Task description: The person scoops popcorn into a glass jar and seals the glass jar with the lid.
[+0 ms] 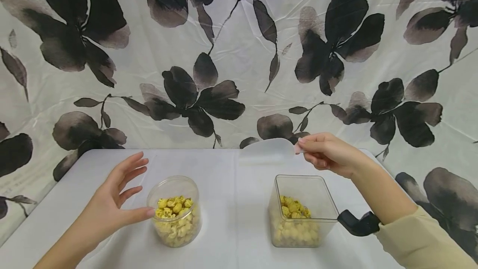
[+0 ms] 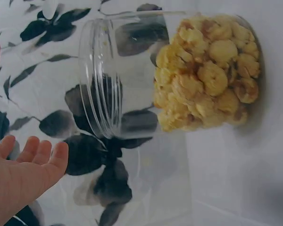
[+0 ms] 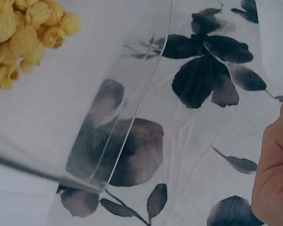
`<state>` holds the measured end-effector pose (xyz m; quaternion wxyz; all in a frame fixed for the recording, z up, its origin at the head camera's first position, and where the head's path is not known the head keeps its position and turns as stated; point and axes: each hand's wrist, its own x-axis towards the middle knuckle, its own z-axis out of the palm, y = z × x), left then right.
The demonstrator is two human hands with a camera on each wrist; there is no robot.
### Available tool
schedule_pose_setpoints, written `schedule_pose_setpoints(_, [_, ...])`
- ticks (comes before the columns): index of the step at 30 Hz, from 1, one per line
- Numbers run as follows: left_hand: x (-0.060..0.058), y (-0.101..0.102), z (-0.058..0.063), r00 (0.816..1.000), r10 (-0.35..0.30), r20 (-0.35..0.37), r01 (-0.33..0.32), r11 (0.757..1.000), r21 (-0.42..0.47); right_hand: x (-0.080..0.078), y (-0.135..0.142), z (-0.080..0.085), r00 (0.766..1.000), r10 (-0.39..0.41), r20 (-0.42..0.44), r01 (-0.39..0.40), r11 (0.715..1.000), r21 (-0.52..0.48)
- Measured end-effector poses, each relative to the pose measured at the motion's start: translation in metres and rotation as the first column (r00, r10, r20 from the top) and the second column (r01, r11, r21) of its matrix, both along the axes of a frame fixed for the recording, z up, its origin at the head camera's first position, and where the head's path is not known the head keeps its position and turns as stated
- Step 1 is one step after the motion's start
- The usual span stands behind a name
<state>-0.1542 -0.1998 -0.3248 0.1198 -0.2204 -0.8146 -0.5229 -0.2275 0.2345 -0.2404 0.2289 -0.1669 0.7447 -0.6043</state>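
A clear round jar [image 1: 175, 229] partly filled with yellow popcorn stands upright on the left, its top uncovered. My left hand [image 1: 115, 202] is spread beside it, thumb tip at the rim in the head view; in the left wrist view the fingers [image 2: 35, 153] are apart from the jar [image 2: 137, 75]. To the right, a clear square container [image 1: 295, 235] holds more popcorn [image 3: 23, 37]. Above and behind it, my right hand [image 1: 328, 152] pinches the end of a translucent white plastic scoop [image 1: 269, 150] between thumb and fingers. The scoop is held level, its blade pointing left.
Both containers stand on a white-covered table [image 1: 220, 202], with a gap between them. Behind the table hangs a white cloth with dark flowers [image 1: 261, 53]. A black strap [image 1: 358, 223] sits on the right wrist, near the square container's right corner.
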Motion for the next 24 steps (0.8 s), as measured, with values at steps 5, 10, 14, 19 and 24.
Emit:
schedule_pose_setpoints(5, [0.002, 0.014, 0.010, 1.000, -0.029, -0.006, 0.029, 1.000, -0.008, 0.000, 0.010, 0.000, 1.000, 0.012, -0.002, -0.012, 1.000, -0.021])
schedule_pose_setpoints(10, [0.008, 0.029, 0.016, 0.999, -0.034, -0.005, 0.034, 0.999, -0.022, 0.000, 0.019, 0.001, 0.999, 0.032, -0.008, -0.032, 0.999, -0.038])
schedule_pose_setpoints(14, [0.012, 0.042, 0.019, 0.999, -0.053, -0.006, 0.053, 0.998, -0.034, 0.001, 0.029, 0.002, 0.998, 0.059, -0.005, -0.059, 0.997, -0.039])
schedule_pose_setpoints(19, [0.011, 0.061, 0.021, 0.995, -0.102, 0.017, 0.102, 0.995, -0.007, 0.002, 0.043, 0.000, 0.997, 0.078, -0.001, -0.078, 0.996, -0.052])
schedule_pose_setpoints(24, [0.007, 0.084, 0.019, 0.987, -0.146, 0.071, 0.144, 0.989, 0.037, 0.001, 0.052, -0.002, 0.996, 0.094, 0.003, -0.093, 0.993, -0.066])
